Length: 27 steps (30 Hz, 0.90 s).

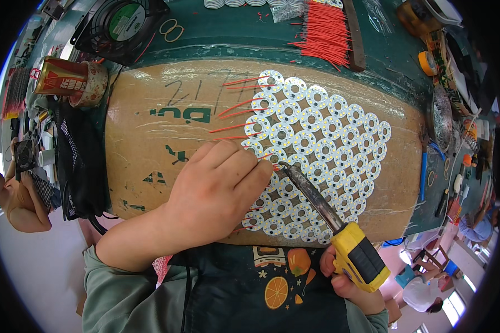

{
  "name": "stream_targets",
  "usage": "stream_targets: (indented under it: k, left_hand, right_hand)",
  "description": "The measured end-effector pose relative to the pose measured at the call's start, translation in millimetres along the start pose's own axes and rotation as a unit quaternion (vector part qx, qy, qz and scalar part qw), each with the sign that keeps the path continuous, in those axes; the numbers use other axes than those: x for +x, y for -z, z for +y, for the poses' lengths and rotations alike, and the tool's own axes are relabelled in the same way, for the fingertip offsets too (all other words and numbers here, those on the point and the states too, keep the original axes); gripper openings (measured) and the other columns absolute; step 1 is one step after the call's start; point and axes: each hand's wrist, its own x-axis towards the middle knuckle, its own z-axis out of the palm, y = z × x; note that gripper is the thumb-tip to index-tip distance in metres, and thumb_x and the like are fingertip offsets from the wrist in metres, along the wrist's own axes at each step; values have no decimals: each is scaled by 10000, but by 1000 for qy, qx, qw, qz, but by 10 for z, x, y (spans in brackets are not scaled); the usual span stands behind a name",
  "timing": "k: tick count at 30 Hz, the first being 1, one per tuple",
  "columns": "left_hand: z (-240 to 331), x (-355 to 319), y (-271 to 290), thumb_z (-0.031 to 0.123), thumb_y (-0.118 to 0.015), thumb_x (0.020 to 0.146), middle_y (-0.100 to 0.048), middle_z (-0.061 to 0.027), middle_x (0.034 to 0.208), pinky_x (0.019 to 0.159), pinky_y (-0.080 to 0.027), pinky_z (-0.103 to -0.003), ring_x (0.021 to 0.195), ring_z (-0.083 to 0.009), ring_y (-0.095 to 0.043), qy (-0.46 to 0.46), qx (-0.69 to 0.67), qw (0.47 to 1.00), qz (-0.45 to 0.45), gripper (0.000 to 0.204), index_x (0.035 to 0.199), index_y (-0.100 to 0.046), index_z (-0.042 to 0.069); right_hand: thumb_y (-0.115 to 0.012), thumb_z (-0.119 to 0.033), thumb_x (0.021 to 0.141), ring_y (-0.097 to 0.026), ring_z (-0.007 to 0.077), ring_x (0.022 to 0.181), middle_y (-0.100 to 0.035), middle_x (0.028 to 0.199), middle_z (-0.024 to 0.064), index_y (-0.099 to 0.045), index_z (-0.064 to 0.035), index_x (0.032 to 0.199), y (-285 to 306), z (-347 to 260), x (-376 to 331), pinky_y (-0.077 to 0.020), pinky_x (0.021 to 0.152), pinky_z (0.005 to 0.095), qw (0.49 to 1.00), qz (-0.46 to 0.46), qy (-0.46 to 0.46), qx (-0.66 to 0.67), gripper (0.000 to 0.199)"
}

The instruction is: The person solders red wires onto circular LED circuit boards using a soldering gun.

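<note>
In the head view, the left hand (pixel 219 186) is bent over the left edge of a panel of white ring discs (pixel 324 139), its fingers pinched on a thin red wire (pixel 266 156) whose end shows at the fingertips, lying against a disc; the inside of the pinch is hidden. The right hand (pixel 341 277), at the lower right, is closed round the handle of a soldering iron (pixel 343 236), and the iron's tip meets the panel just beside the left fingertips. The handle is chunky, yellow with a black inset, and leads into a narrow, stained metal shaft. The discs are flat and round, each with a central hole, small yellowish dots and tiny dark parts, joined in slanting rows with star-shaped gaps between. More red wires (pixel 233 133) stick out leftward from the upper discs, slim and straight. Beneath lies brown cardboard (pixel 144 133), creased and glossy, on a smooth dark green tabletop (pixel 205 44). Beyond it, a dense bundle of red wires (pixel 325 36) lies alongside a dark straight bar (pixel 354 36).
</note>
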Motion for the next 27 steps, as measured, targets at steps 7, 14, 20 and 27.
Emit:
stream_targets:
  k: [7, 14, 20, 27]
  left_hand:
    - [2, -1, -17, 60, -713, 707, -619, -54, 877, 734, -491, -362, 820, -246, -629, 2, 2, 1000, 2, 333, 1039, -709, 25]
    - [19, 5, -11, 60, -714, 714, -621, -58, 890, 744, -492, -366, 825, -247, -629, 4, 0, 1000, 3, 335, 1048, -707, 29]
    - [53, 75, 17, 47, -718, 742, -634, -80, 948, 769, -500, -381, 873, -266, -628, 37, 4, 999, -14, 253, 994, -692, 43]
    - [-96, 238, 141, -8, -758, 748, -655, -70, 937, 738, -517, -373, 849, -274, -633, 47, -6, 998, 32, 239, 971, -714, 66]
  right_hand:
    - [-772, -451, 842, -602, 262, 604, -589, 698, 30, -613, -140, 755, -26, 2, -13, -461, 552, 350, 1000, 17, 6, -11, 360]
    - [-837, -374, 813, -614, 190, 698, -629, 776, 41, -658, -79, 875, -14, -95, -35, -465, 627, 308, 987, 35, -23, 156, 351]
    - [-882, -316, 786, -589, 146, 742, -638, 843, 48, -648, -33, 1028, -6, -137, -23, -457, 648, 300, 974, 55, -22, 217, 440]
    - [-863, -429, 789, -541, 141, 717, -559, 813, 23, -545, -44, 1244, -5, -141, 84, -443, 631, 290, 978, 56, -5, 200, 675]
